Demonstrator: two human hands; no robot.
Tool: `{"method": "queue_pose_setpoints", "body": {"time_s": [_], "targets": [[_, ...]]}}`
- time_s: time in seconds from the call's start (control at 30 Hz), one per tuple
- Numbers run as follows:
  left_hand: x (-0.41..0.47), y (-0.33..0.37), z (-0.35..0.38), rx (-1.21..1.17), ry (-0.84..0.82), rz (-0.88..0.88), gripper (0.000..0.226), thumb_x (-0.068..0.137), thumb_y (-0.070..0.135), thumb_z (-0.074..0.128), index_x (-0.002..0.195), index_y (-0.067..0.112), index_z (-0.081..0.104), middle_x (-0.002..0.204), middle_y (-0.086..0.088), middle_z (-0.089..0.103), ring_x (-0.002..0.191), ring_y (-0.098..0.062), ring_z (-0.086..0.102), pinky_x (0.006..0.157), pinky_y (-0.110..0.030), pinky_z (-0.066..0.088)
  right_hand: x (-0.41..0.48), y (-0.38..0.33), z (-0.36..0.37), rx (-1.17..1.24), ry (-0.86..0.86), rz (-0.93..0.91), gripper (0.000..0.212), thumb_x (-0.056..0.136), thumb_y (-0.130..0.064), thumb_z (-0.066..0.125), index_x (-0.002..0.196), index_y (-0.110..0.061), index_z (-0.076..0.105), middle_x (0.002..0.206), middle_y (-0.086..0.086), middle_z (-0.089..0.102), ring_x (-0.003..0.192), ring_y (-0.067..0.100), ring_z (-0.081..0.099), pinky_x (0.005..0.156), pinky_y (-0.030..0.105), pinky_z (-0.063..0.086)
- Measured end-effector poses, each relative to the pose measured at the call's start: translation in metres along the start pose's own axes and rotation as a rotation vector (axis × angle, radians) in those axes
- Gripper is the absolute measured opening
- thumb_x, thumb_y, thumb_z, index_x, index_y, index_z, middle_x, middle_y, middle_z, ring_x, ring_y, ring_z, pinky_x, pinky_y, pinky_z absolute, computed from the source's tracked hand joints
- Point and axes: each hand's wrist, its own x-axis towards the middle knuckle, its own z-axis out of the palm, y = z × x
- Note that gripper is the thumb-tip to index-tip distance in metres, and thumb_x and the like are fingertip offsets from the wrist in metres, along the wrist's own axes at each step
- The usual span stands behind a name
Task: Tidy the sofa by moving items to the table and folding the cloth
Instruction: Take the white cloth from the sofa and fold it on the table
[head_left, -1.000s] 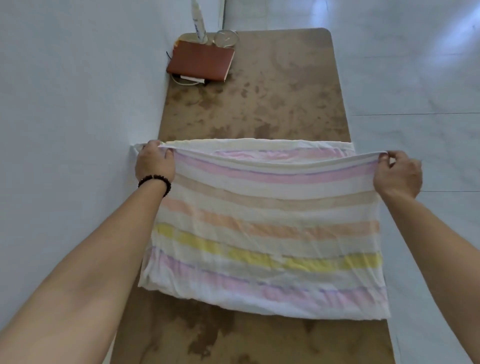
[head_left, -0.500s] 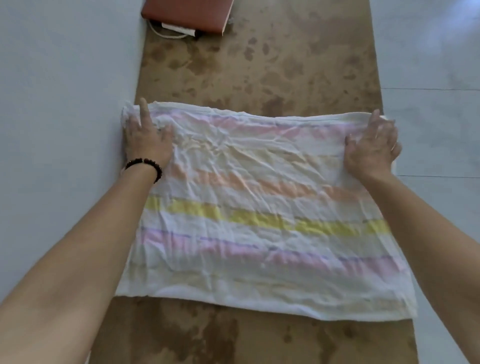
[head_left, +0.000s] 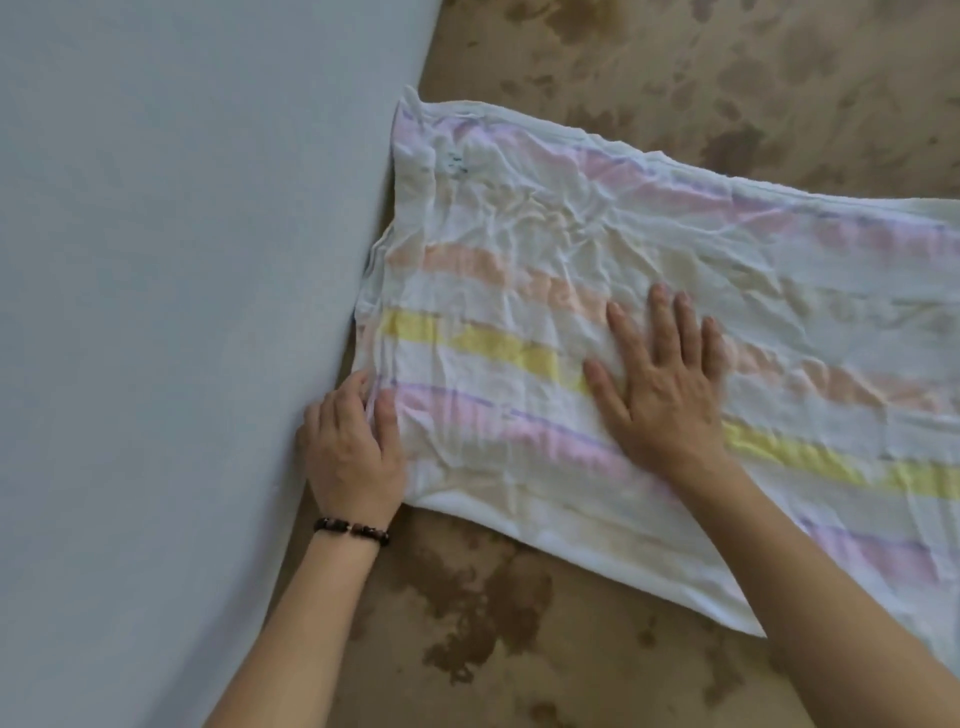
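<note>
A crumpled white cloth (head_left: 597, 218) with pink, orange, yellow and purple stripes lies folded flat on the stained brown table (head_left: 467, 623). My left hand (head_left: 353, 447), with a dark bead bracelet on its wrist, pinches the cloth's left edge near the lower corner, close to the wall. Flat on the cloth's middle lies my right hand (head_left: 660, 384), fingers spread and palm pressing down. The cloth runs out of view on the right.
A pale grey-blue wall (head_left: 182, 312) runs along the table's left side, touching the cloth's left edge. Bare stained tabletop shows above the cloth (head_left: 727, 67) and below it toward me.
My view has swung left and closer. Both hands left the cloth's far corners: the left now grips the near left edge, the right now presses flat on the middle.
</note>
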Motion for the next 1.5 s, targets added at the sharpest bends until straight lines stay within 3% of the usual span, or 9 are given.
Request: {"method": "queue_pose_setpoints", "body": {"time_s": [0.33, 0.47, 0.6, 0.7, 0.93, 1.1, 1.2, 1.33, 1.5], "targets": [[-0.051, -0.032, -0.024, 0.016, -0.056, -0.101, 0.023, 0.087, 0.021, 0.067, 0.104, 0.007, 0.066, 0.095, -0.010, 0.063, 0.085, -0.028, 0.060, 0.069, -0.037, 0.050, -0.011, -0.056, 0.005, 0.122, 0.342, -0.189, 0.038, 0.094, -0.015, 0.057, 0.133, -0.013, 0.056, 0.146, 0.021, 0.043, 0.138, 0.036, 0.034, 0.112, 0.049, 0.025], [-0.063, -0.043, -0.028, -0.045, -0.091, -0.180, 0.016, 0.088, 0.023, 0.067, 0.096, 0.009, 0.069, 0.090, -0.007, 0.058, 0.076, -0.023, 0.059, 0.057, -0.029, 0.048, -0.017, -0.111, 0.004, 0.297, 0.246, -0.378, 0.022, 0.093, -0.013, 0.063, 0.114, -0.009, 0.069, 0.115, 0.015, 0.062, 0.099, 0.033, 0.059, 0.080, 0.043, 0.051], [-0.066, -0.039, -0.034, -0.143, -0.066, -0.246, 0.018, 0.093, 0.028, 0.061, 0.097, 0.012, 0.069, 0.070, 0.007, 0.051, 0.054, -0.009, 0.047, 0.048, -0.018, 0.032, -0.002, -0.164, -0.006, 0.378, 0.118, -0.362, 0.024, 0.097, -0.022, 0.058, 0.117, -0.014, 0.068, 0.100, 0.008, 0.060, 0.080, 0.021, 0.059, 0.055, 0.027, 0.040], [-0.069, -0.040, -0.030, -0.405, -0.061, -0.517, 0.017, 0.096, 0.036, 0.054, 0.090, 0.022, 0.061, 0.062, 0.010, 0.057, 0.054, -0.009, 0.054, 0.048, -0.026, 0.042, 0.026, -0.190, -0.005, 0.286, 0.008, -0.341, 0.036, 0.101, -0.026, 0.050, 0.136, -0.021, 0.054, 0.111, 0.007, 0.050, 0.084, 0.016, 0.048, 0.060, 0.029, 0.040], [-0.068, -0.036, -0.027, -0.684, 0.037, -0.754, 0.017, 0.098, 0.030, 0.053, 0.092, 0.015, 0.057, 0.074, 0.006, 0.069, 0.038, -0.007, 0.055, 0.052, -0.022, 0.048, 0.052, -0.212, -0.010, 0.416, 0.116, -0.420, 0.020, 0.097, -0.018, 0.054, 0.104, -0.006, 0.069, 0.100, 0.011, 0.065, 0.085, 0.028, 0.063, 0.069, 0.033, 0.049], [-0.073, -0.025, -0.027, -0.708, 0.172, -0.874, 0.016, 0.094, 0.024, 0.059, 0.106, 0.014, 0.058, 0.069, 0.007, 0.058, 0.057, -0.004, 0.055, 0.066, -0.025, 0.051, 0.038, -0.205, -0.001, 0.315, -0.123, -0.633, 0.027, 0.097, -0.010, 0.051, 0.118, -0.008, 0.068, 0.133, 0.011, 0.061, 0.125, 0.029, 0.054, 0.104, 0.032, 0.037], [-0.078, -0.003, -0.035, -0.647, 0.193, -0.617, 0.032, 0.088, 0.018, 0.067, 0.114, 0.008, 0.052, 0.066, 0.001, 0.047, 0.057, -0.011, 0.046, 0.063, -0.008, 0.041, 0.038, -0.189, -0.010, 0.457, -0.007, -0.461, 0.029, 0.098, -0.009, 0.046, 0.118, -0.010, 0.067, 0.136, 0.010, 0.058, 0.122, 0.028, 0.057, 0.099, 0.035, 0.046], [-0.041, 0.020, -0.007, -0.259, 0.036, 0.126, 0.026, 0.093, 0.018, 0.058, 0.118, 0.010, 0.062, 0.114, -0.011, 0.062, 0.106, -0.025, 0.058, 0.092, -0.036, 0.048, 0.056, -0.151, -0.012, 0.349, 0.183, -0.219, 0.035, 0.099, -0.012, 0.042, 0.129, -0.015, 0.060, 0.146, 0.013, 0.048, 0.136, 0.032, 0.043, 0.109, 0.044, 0.035], [0.013, 0.003, 0.032, 0.154, -0.315, 0.181, 0.066, 0.098, 0.057, 0.017, 0.154, 0.025, 0.006, 0.162, -0.010, 0.002, 0.149, -0.026, -0.003, 0.119, -0.052, 0.001, 0.066, -0.082, -0.011, -0.006, 0.135, 0.091, 0.069, 0.097, -0.061, 0.028, 0.156, -0.025, 0.018, 0.164, 0.014, 0.003, 0.151, 0.035, -0.003, 0.120, 0.050, -0.006]]}}
